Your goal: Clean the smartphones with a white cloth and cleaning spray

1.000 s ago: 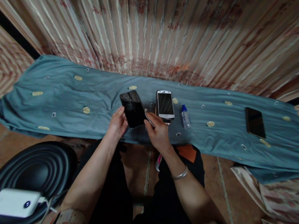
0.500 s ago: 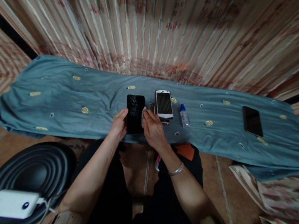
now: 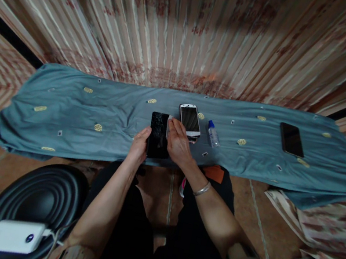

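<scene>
A black phone with a cracked screen [image 3: 158, 133] is held upright over the near edge of the teal cloth [image 3: 72, 111]. My left hand [image 3: 139, 146] grips its lower left edge. My right hand [image 3: 177, 143] presses a small pale wipe [image 3: 168, 124] against the phone's right side. Just right of it lies a white phone [image 3: 190, 120] stacked on another device, and a small clear spray bottle with a blue cap [image 3: 213, 134].
Another black phone [image 3: 291, 139] lies far right on the cloth. A black round stool [image 3: 36, 199] with a white power bank [image 3: 16, 236] stands at lower left. Striped curtains hang behind; crumpled fabric lies at lower right.
The cracked phone turned from tilted to straight and shifted right toward me. My right hand moved up onto its right edge with the wipe.
</scene>
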Tool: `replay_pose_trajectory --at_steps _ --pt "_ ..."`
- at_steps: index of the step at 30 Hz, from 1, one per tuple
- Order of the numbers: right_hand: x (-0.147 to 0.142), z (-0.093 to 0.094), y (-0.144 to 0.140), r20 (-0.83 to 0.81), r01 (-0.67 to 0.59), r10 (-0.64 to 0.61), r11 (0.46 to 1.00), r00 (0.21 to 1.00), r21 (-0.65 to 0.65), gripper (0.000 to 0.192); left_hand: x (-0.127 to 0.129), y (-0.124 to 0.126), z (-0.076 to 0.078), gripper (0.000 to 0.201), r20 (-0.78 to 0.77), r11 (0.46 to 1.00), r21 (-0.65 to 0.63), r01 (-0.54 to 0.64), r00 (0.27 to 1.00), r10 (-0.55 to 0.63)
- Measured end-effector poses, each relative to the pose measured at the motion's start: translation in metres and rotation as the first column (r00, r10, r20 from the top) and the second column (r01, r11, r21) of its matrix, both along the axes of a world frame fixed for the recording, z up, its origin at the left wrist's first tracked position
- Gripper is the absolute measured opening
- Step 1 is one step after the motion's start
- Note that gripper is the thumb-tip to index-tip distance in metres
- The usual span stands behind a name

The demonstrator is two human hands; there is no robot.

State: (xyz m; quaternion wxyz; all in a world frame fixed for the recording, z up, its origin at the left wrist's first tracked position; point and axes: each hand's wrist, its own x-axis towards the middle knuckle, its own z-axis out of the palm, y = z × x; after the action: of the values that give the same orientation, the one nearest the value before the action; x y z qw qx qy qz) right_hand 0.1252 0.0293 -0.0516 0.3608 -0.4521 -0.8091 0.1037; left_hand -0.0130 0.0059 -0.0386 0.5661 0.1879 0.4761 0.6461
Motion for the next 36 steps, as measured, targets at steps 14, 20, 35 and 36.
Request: replay_pose_trajectory --at_steps 14,20,35,36 --pt "-0.009 0.005 0.005 0.094 0.016 -0.014 1.000 0.995 -0.014 0.054 0.002 -0.005 -0.003 0.020 -0.041 0.995 0.017 0.095 0.995 -0.094" --pt "-0.012 0.008 0.005 0.092 -0.002 0.004 1.000 0.996 -0.018 0.054 0.006 -0.006 -0.003 0.026 -0.050 0.990 0.047 0.135 0.990 -0.133" --pt "-0.014 0.006 0.007 0.073 -0.052 0.056 0.997 0.996 -0.049 0.054 0.009 -0.007 -0.007 0.017 -0.093 0.996 0.009 0.087 0.992 -0.086" --pt "-0.014 0.006 0.007 0.070 -0.058 0.061 0.997 0.996 -0.048 0.054 0.009 -0.007 -0.008 0.017 -0.095 0.996 0.013 0.087 0.992 -0.085"
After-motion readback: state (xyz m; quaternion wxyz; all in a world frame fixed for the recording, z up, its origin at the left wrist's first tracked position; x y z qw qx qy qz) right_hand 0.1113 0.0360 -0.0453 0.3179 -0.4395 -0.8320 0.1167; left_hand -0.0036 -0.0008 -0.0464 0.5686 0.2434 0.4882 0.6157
